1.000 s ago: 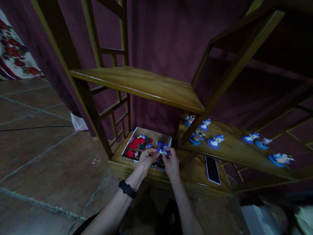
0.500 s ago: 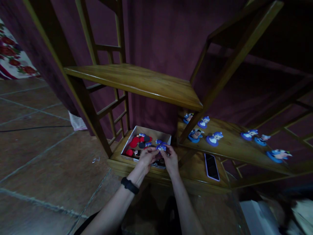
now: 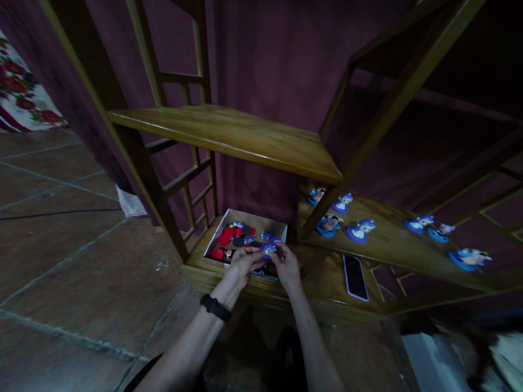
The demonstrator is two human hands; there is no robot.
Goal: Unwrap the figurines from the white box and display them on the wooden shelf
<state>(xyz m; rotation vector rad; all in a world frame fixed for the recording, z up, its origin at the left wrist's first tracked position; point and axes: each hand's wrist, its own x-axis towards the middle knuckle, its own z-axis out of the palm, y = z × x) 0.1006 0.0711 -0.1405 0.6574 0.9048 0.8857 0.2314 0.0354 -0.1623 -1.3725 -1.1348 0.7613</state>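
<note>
Centrally, just below the middle of the frame, a person holds a small purple figurine [image 3: 268, 249] between both hands. The left hand [image 3: 245, 262] grips its left side with bent fingers, and the right hand [image 3: 287, 265] pinches it from the right; both are closed on it. The figurine is over the right part of an open cardboard box [image 3: 267, 222], whose front edge the hands partly hide.

Inside the box, toward its left, lie pieces with red round bases [image 3: 226, 236] and a dark disc [image 3: 237, 241], while more purple pieces [image 3: 267, 236] show just behind the held one. A black wristband [image 3: 215, 307] circles the left wrist.

Right of the box, in the lower right of the frame, a phone [image 3: 355, 277] with a pale purple edge lies on the same wooden surface [image 3: 322, 280]. Above it, a shelf [image 3: 394, 247] carries seven figurines on blue or purple bases, among them a purple-capped figurine [image 3: 360, 231] near its left end.

A bare wooden board [image 3: 229, 133] spans the upper middle, before a dark purple curtain [image 3: 265, 65]. Brown floor tiles [image 3: 81, 283] fill the lower left.
</note>
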